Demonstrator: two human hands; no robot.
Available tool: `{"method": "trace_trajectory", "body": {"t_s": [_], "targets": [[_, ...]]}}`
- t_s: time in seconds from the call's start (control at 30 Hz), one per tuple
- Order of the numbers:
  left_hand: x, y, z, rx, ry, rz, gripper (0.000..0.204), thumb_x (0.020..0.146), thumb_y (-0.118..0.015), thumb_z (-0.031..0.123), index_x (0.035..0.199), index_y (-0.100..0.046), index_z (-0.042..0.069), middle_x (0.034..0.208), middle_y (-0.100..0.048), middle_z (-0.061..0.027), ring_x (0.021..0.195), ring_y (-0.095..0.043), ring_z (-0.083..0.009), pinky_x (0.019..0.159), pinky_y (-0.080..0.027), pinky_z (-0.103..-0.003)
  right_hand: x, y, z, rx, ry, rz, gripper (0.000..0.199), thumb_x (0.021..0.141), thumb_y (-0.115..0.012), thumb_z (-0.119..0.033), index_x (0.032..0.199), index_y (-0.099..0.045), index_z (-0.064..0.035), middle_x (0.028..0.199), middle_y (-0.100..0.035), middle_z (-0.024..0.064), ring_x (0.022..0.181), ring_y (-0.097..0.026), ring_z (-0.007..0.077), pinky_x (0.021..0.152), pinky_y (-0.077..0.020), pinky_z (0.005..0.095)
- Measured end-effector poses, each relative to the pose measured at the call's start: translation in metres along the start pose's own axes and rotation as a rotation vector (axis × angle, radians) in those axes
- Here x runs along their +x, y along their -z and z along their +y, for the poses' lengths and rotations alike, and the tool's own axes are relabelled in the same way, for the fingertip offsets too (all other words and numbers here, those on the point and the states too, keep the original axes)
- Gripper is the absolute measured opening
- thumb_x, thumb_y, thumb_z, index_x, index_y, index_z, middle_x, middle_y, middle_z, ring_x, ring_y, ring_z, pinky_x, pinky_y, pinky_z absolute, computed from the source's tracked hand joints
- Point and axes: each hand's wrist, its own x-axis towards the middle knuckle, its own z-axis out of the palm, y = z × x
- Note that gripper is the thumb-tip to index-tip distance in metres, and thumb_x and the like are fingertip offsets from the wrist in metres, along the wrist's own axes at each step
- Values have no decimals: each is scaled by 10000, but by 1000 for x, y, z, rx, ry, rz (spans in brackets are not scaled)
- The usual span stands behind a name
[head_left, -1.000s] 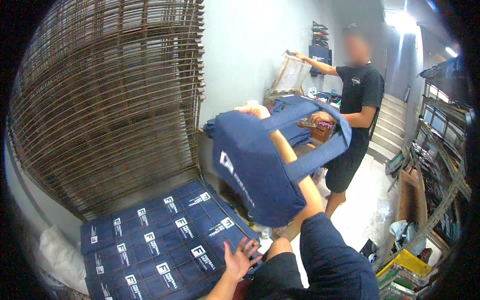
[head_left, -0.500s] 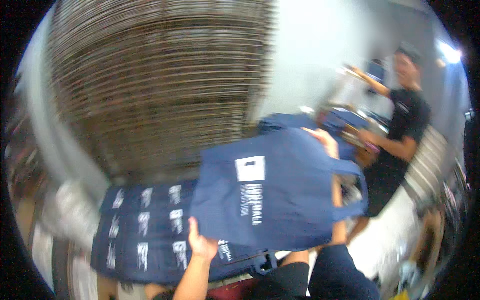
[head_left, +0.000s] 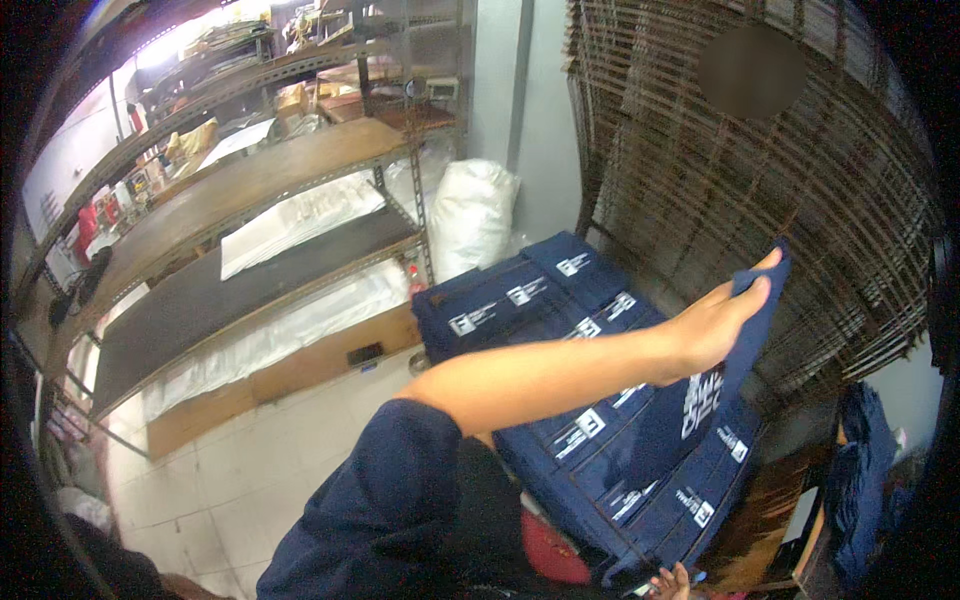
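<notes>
My left arm reaches across to the right, and my left hand (head_left: 725, 322) is closed on the edge of a navy fabric tote bag (head_left: 655, 430) with white print. The bag hangs below the hand, seen nearly edge-on and partly behind my forearm. Beneath it lie rows of navy tote bags (head_left: 480, 290) with white prints, laid out side by side. At the lower edge, my right hand (head_left: 672, 582) shows only its curled fingers, beside the near end of these bags. A small blue-tipped thing is at its fingers, too small to name.
A dark slatted metal rack (head_left: 690, 170) stands behind the bags. A stuffed white sack (head_left: 472, 215) sits by the wall post. Metal shelving (head_left: 300, 165) with white sheets is at left, above a tiled floor (head_left: 290, 440). More navy fabric (head_left: 860, 480) is piled at right.
My view has swung left, bringing the shelving in and taking the co-worker out. The tote bag, earlier spread between both hands, now hangs from my left hand; my right hand is lower, away from it.
</notes>
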Motion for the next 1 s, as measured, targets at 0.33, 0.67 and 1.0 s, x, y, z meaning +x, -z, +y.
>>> {"method": "trace_trajectory", "body": {"t_s": [0.33, 0.67, 1.0], "targets": [[33, -6, 1, 265, 78, 190, 538, 990, -239, 315, 1440, -139, 37, 1482, -216, -161, 1375, -191, -266, 1109, -174, -318, -28, -56, -45, -135, 367, -139, 562, 906, -490, -445, 1318, -395, -75, 863, -609, 88, 589, -584, 174, 534, -484, 284], [-9, 20, 3, -56, -142, 243, 590, 987, -299, 388, 1452, -115, 76, 1513, -118, -101, 1381, -143, -200, 1111, -144, -300, -13, -177, -25, 626, 26, -1066, 1176, 549, -592, -793, 1437, -185, -137, 1344, -372, 287, 1100, -491, 491, 801, -458, 618], [-109, 62, 14, -163, 94, 530, 525, 972, -399, 288, 1453, -204, 208, 1422, -342, -52, 1226, -409, -187, 1015, -339, -342, 51, -171, -16, 572, 3, -348, 518, 880, -557, -366, 1318, -439, -118, 1014, -568, 110, 808, -561, 138, 660, -515, 245]]}}
